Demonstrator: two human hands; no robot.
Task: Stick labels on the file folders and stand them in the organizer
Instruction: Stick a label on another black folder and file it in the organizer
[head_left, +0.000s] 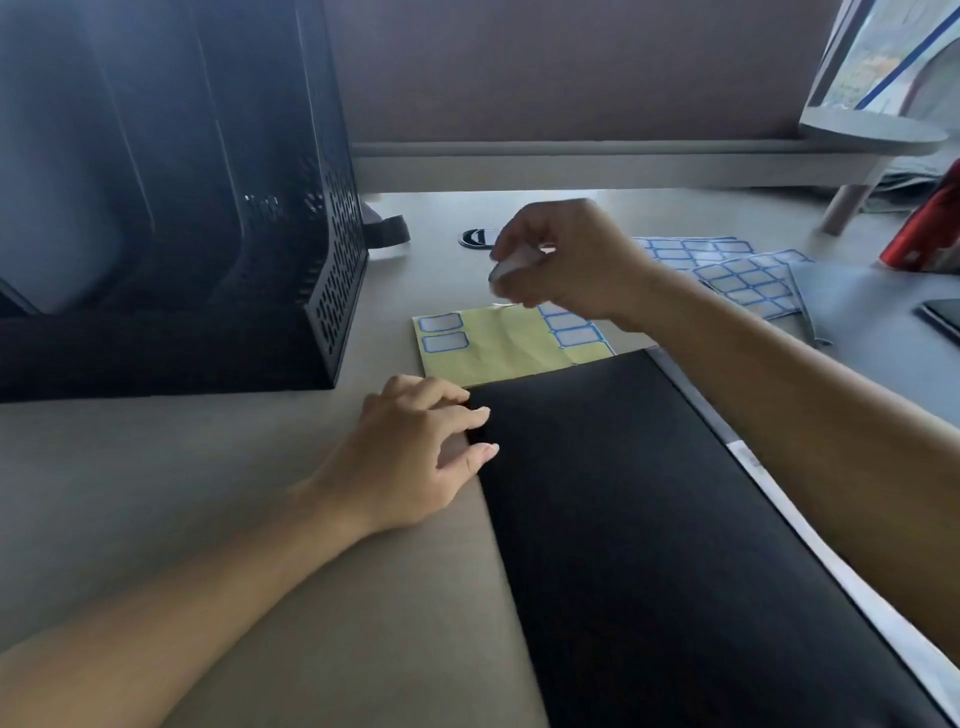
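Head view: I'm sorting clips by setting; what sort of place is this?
Likely an office desk: a black mesh file organizer stands on the tabletop, blue-bordered label sheets lie near a black folder, and a partition panel runs behind.

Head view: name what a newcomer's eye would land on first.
A large black folder lies flat in the foreground, the left hand touching its far left corner. Beyond it, the right hand pinches a label above the yellow backing sheet. A black mesh organizer stands at left.

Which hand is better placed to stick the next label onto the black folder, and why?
Right. The right hand pinches a peeled label just beyond the black folder; the left hand rests on its edge.
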